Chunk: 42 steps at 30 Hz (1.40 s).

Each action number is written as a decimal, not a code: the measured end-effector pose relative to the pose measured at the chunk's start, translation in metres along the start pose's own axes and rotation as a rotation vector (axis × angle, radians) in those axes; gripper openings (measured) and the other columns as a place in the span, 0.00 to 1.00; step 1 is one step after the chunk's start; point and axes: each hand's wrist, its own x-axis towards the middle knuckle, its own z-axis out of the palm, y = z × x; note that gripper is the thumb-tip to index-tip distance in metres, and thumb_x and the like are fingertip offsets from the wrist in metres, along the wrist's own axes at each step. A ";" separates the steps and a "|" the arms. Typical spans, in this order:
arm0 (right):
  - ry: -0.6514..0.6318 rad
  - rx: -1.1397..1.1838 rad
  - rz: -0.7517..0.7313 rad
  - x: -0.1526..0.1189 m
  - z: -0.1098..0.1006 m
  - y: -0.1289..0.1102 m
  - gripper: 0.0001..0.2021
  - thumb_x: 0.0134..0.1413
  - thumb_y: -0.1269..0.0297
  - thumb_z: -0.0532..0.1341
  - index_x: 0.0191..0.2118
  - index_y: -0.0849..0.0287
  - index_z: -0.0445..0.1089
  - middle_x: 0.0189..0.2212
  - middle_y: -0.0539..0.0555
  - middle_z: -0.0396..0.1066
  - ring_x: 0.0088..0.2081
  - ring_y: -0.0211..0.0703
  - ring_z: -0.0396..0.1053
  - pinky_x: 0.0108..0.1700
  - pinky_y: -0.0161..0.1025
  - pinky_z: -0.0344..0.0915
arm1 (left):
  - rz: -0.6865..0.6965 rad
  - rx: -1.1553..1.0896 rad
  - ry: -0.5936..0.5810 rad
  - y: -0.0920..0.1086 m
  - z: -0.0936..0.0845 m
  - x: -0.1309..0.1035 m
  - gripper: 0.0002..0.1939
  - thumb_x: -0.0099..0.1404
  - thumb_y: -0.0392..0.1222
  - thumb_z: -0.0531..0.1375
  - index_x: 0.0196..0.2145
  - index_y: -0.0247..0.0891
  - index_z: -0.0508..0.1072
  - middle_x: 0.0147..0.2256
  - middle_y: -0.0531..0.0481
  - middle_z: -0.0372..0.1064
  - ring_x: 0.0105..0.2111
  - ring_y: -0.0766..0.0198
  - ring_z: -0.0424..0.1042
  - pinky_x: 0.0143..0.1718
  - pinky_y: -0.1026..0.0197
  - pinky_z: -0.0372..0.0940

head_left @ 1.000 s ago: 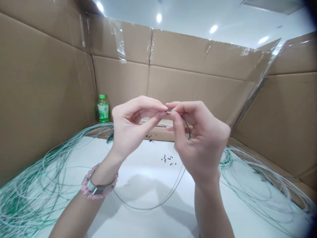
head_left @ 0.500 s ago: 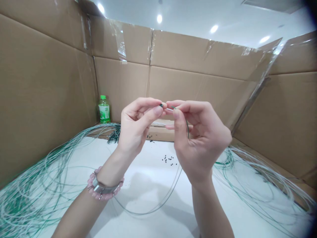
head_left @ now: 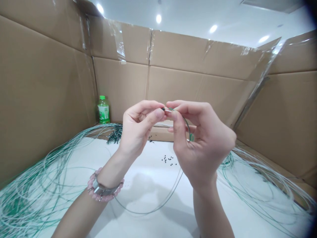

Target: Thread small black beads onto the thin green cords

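Note:
My left hand [head_left: 135, 129], with a pink bead bracelet and a metal band at the wrist, is closed in a pinch on a small black piece [head_left: 163, 109]. Facing it, my right hand [head_left: 201, 138] pinches a white wire [head_left: 168, 110] and a green wire [head_left: 189, 128] near their ends. The white wire's tip is at the black piece; whether it sits inside I cannot tell. Both hands are raised above the white tabletop [head_left: 138, 198], fingertips nearly together. Two wire lengths hang in a loop below them.
Several tiny black pieces [head_left: 168, 159] lie scattered on the tabletop. Tangled green and white wires [head_left: 27, 198] spread along the left, with a dark-tipped bundle [head_left: 115, 135] at the back. More wires [head_left: 247, 185] lie right. A green-capped bottle [head_left: 103, 110] stands by cardboard walls [head_left: 123, 79].
The gap between my fingertips has narrowed. The white wire's tip has come up to the black piece, and my left hand has shifted slightly right and down.

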 end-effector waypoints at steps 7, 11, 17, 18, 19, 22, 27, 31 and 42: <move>0.003 -0.017 -0.016 0.001 -0.001 0.001 0.07 0.54 0.75 0.58 0.36 0.55 0.66 0.31 0.49 0.72 0.32 0.32 0.70 0.27 0.26 0.72 | 0.027 0.055 0.006 0.000 0.001 0.000 0.05 0.51 0.41 0.67 0.27 0.41 0.76 0.27 0.57 0.75 0.28 0.71 0.75 0.33 0.70 0.72; -0.020 -0.048 -0.015 0.002 -0.002 0.000 0.08 0.54 0.76 0.57 0.35 0.55 0.66 0.31 0.49 0.72 0.31 0.33 0.70 0.28 0.28 0.72 | 0.043 0.092 0.018 0.000 0.000 -0.001 0.05 0.51 0.42 0.67 0.27 0.41 0.76 0.27 0.56 0.74 0.27 0.70 0.75 0.33 0.68 0.72; -0.031 -0.086 -0.035 0.003 -0.003 0.001 0.08 0.54 0.77 0.57 0.34 0.56 0.67 0.30 0.49 0.72 0.30 0.34 0.71 0.28 0.29 0.72 | 0.098 0.177 -0.005 0.000 -0.003 -0.002 0.03 0.53 0.39 0.66 0.28 0.41 0.76 0.28 0.55 0.75 0.29 0.70 0.74 0.32 0.69 0.71; -0.041 -0.084 -0.037 0.004 -0.003 0.001 0.07 0.54 0.77 0.57 0.34 0.57 0.67 0.30 0.50 0.72 0.30 0.34 0.71 0.29 0.29 0.72 | 0.119 0.194 -0.016 0.000 -0.004 -0.002 0.03 0.53 0.38 0.66 0.28 0.41 0.76 0.27 0.55 0.74 0.29 0.70 0.74 0.31 0.69 0.71; -0.053 -0.072 -0.035 0.004 -0.004 0.002 0.07 0.54 0.77 0.57 0.34 0.57 0.67 0.30 0.50 0.73 0.30 0.34 0.71 0.28 0.29 0.72 | 0.133 0.208 -0.026 0.000 -0.005 -0.002 0.03 0.53 0.37 0.66 0.28 0.41 0.76 0.27 0.55 0.74 0.28 0.71 0.74 0.31 0.70 0.71; -0.079 0.023 0.027 0.004 -0.005 0.003 0.06 0.53 0.76 0.58 0.33 0.59 0.68 0.30 0.50 0.73 0.30 0.33 0.71 0.27 0.27 0.71 | 0.121 0.237 -0.042 0.001 -0.007 -0.002 0.04 0.52 0.38 0.66 0.28 0.41 0.77 0.27 0.54 0.74 0.27 0.71 0.73 0.29 0.70 0.70; -0.093 0.171 0.164 0.003 -0.006 0.004 0.05 0.52 0.76 0.59 0.34 0.60 0.69 0.31 0.49 0.73 0.32 0.33 0.72 0.26 0.27 0.72 | 0.099 0.245 -0.047 0.002 -0.009 -0.001 0.03 0.53 0.38 0.66 0.29 0.41 0.77 0.27 0.53 0.75 0.26 0.70 0.74 0.30 0.68 0.71; -0.103 0.161 0.169 0.005 -0.010 0.002 0.05 0.51 0.75 0.61 0.33 0.60 0.70 0.29 0.48 0.72 0.30 0.33 0.71 0.26 0.30 0.71 | 0.104 0.258 -0.038 0.004 -0.008 -0.001 0.02 0.56 0.36 0.64 0.30 0.40 0.77 0.27 0.55 0.74 0.25 0.72 0.74 0.29 0.71 0.71; -0.098 -0.022 0.090 0.009 -0.014 -0.002 0.06 0.48 0.77 0.61 0.29 0.59 0.72 0.24 0.50 0.65 0.23 0.31 0.60 0.23 0.32 0.63 | 0.140 0.297 -0.049 0.007 -0.007 0.000 0.02 0.55 0.34 0.64 0.30 0.38 0.76 0.25 0.56 0.74 0.25 0.73 0.73 0.28 0.74 0.70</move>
